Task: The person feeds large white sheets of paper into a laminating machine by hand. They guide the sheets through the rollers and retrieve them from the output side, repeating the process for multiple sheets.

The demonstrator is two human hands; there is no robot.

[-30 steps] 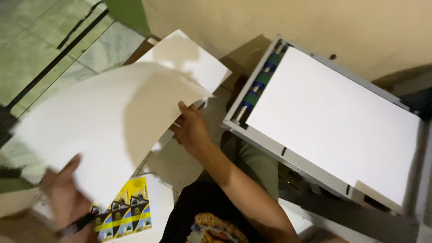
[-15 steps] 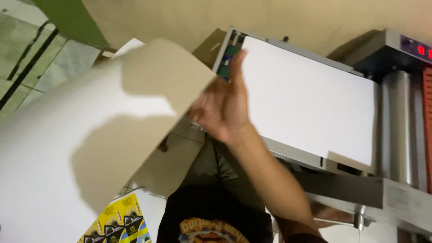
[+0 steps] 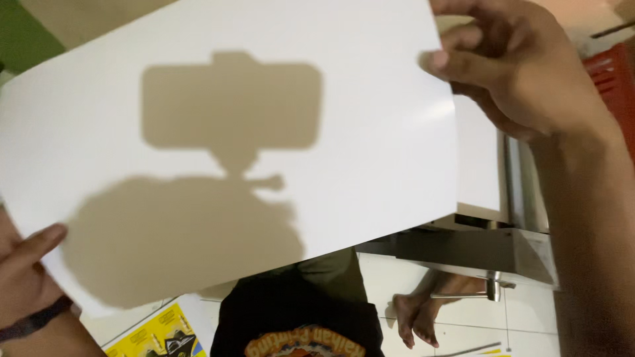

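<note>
Above the machine (image 3: pixel 476 244), left hand (image 3: pixel 23 271) and right hand (image 3: pixel 516 66) both grip a white sheet (image 3: pixel 251 139).

White sheet (image 3: pixel 264 132) cut off by the top and left edges, hiding most of the machine (image 3: pixel 476 244) behind it. Left hand (image 3: pixel 23 274) cropped at the left edge; right hand (image 3: pixel 516 66) at the top.
</note>
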